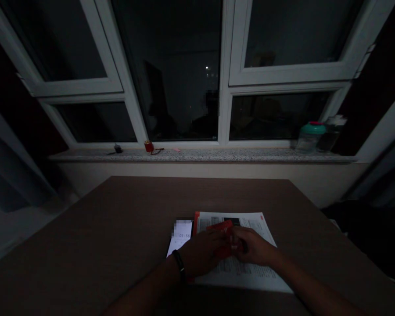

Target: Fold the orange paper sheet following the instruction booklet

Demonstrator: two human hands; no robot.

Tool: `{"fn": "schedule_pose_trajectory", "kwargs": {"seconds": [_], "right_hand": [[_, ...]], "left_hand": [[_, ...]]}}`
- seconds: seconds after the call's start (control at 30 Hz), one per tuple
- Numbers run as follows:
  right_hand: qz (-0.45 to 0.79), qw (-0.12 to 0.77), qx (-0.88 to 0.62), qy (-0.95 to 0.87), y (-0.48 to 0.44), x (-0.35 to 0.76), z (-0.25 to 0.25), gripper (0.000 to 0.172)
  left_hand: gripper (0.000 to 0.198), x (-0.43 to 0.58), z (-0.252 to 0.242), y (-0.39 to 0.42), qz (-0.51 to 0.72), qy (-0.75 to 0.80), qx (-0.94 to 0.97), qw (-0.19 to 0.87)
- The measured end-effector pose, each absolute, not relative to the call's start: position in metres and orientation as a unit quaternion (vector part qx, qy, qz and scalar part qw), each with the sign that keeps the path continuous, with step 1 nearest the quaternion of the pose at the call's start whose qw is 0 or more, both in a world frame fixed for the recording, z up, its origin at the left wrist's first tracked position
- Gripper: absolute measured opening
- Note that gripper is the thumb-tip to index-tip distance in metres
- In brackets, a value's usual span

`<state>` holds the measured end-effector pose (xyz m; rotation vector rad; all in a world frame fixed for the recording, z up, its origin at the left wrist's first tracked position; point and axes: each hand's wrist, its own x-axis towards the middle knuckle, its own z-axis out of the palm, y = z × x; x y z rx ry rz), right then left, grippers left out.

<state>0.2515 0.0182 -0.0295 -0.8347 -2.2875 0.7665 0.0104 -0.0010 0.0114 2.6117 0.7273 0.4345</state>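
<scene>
A flat red piece, which looks like paper or a packet (pixel 224 226), lies on a printed sheet or booklet (pixel 246 276) with a red edge strip. Across the red piece rests my left hand (pixel 206 251), palm down with its fingers stretched flat over it. My right hand (pixel 254 246) is closed, with its curled fingers pinching at the red piece's right side. The dim light hides just how the fingertips meet it. Beside the left hand is a lit phone (pixel 181 237) showing a timer, partly covered by that hand. A dark band circles my left wrist.
The brown table (pixel 134 206) reaches to the wall beneath a granite windowsill (pixel 200 154). On the sill stand a green-lidded jar (pixel 309 136), a clear bottle (pixel 331 134), a small red object with a cord (pixel 149 146) and a small dark item (pixel 117 148). Dark fabric (pixel 365 232) is at the right.
</scene>
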Motion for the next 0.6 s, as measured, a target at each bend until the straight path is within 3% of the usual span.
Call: {"fn": "schedule_pose_trajectory", "kwargs": {"seconds": [0.27,0.6], "right_hand": [[0.313,0.297,-0.367,-0.824,0.019,0.249,-0.027,0.019],[0.244,0.354,-0.441,-0.788,0.034,0.249,-0.042,0.018]], "left_hand": [[0.05,0.01,0.009,-0.003,0.148,0.268,0.933,0.187],[0.051,0.011,0.009,-0.001,0.155,0.254,0.935,0.195]]}}
